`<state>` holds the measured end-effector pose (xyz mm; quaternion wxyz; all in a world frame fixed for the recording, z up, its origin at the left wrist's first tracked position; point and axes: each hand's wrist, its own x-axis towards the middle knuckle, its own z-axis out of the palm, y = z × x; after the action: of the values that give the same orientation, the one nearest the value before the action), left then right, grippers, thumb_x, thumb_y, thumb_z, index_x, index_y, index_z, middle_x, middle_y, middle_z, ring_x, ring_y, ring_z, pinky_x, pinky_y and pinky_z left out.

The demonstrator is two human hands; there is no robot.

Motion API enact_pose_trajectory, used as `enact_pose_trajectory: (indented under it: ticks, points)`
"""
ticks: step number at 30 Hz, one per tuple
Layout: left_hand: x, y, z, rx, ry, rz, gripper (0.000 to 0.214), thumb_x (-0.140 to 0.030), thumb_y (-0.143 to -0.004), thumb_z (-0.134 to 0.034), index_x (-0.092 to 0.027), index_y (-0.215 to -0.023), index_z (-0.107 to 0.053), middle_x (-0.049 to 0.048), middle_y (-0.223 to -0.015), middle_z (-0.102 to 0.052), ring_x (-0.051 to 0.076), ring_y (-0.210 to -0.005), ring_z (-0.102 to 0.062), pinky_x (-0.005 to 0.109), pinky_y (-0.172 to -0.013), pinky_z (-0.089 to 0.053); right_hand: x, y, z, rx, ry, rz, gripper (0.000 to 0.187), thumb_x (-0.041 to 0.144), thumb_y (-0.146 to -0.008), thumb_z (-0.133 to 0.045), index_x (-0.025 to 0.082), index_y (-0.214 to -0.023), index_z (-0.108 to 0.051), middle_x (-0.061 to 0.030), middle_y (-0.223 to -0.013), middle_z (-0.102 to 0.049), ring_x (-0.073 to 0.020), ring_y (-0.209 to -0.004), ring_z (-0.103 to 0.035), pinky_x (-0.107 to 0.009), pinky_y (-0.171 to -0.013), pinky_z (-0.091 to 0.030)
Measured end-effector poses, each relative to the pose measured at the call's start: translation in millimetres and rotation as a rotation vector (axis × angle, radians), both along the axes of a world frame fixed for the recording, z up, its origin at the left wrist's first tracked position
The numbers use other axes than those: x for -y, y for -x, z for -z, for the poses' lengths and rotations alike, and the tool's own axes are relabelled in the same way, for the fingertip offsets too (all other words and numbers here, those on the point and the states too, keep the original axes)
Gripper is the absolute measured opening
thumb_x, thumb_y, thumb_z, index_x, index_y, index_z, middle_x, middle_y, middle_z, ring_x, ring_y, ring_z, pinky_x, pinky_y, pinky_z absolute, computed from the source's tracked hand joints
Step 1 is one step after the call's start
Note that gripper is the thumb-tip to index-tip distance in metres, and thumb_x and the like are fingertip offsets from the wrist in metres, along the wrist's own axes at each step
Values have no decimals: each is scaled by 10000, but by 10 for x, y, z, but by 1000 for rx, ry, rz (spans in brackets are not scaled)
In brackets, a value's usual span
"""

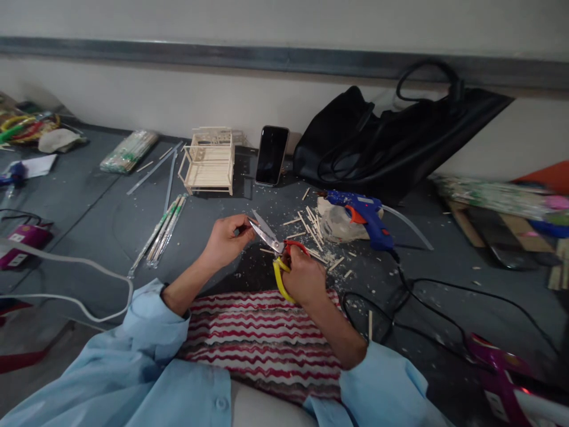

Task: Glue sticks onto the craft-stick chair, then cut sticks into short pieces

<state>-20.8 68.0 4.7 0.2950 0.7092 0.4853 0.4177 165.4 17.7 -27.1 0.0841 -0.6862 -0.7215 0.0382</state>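
My right hand [306,276] grips a pair of scissors [269,237] with one red and one yellow handle. The blades stand apart and point up and to the left. By their tips, my left hand [230,240] has thumb and fingers pinched together; what lies between them is too small to make out. Just right of the blades lie several short cut wooden sticks [313,228] among pale crumbs. Beyond my hands stands a small model frame [208,160] built of thin sticks.
A blue glue gun [367,216] rests on a crumpled clear lump [340,222], its black cord trailing right. A phone [272,155] leans on the wall beside a black bag [355,142]. Wrapped sticks [166,231] lie left; a striped cloth [262,344] hangs at the front edge.
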Motion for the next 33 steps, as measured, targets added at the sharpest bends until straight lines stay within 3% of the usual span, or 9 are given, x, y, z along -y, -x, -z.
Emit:
enact_pose_trajectory:
  ticks: [9, 13, 22, 29, 33]
  points:
    - [-46, 23, 73, 85, 89, 41, 161, -253, -761, -579, -145, -643, -600, -14, -588, -605, 100, -563, -518, 206, -539, -374, -30, 10, 19, -59, 110, 1, 175, 273, -795, -494, 170, -894, -596, -75, -744, -690, -187, -684, -633, -262, -587, -321]
    - [-30, 9, 64, 75, 31, 30, 111, -203, -746, -561, -138, -727, -650, -10, -612, -623, 102, -573, -529, 206, -550, -385, -38, 15, -69, -86, 153, 4, 186, 278, -770, -530, 182, -919, -588, -67, -776, -692, -193, -726, -640, -261, -605, -334]
    - [14, -26, 57, -34, -69, -12, 142, -204, -753, -569, -142, -632, -609, -12, -582, -597, 97, -556, -514, 216, -564, -374, -38, -7, -55, -115, 170, -26, 176, 292, -774, -534, 183, -906, -575, -70, -803, -694, -196, -742, -639, -263, -628, -351]
    - [-29, -14, 134, 83, 57, 34, 148, -241, -760, -584, -143, -651, -604, -20, -582, -580, 101, -574, -509, 209, -548, -372, -27, 40, -5, -97, 147, 5, 179, 273, -799, -516, 168, -930, -578, -85, -798, -689, -193, -735, -638, -258, -629, -363]
    - [-19, -30, 112, 79, 7, 24, 142, -224, -762, -566, -143, -651, -601, -29, -570, -544, 89, -553, -467, 205, -532, -350, -25, 45, -21, -114, 155, 8, 173, 257, -793, -519, 169, -930, -577, -85, -817, -689, -195, -754, -639, -258, -641, -369]
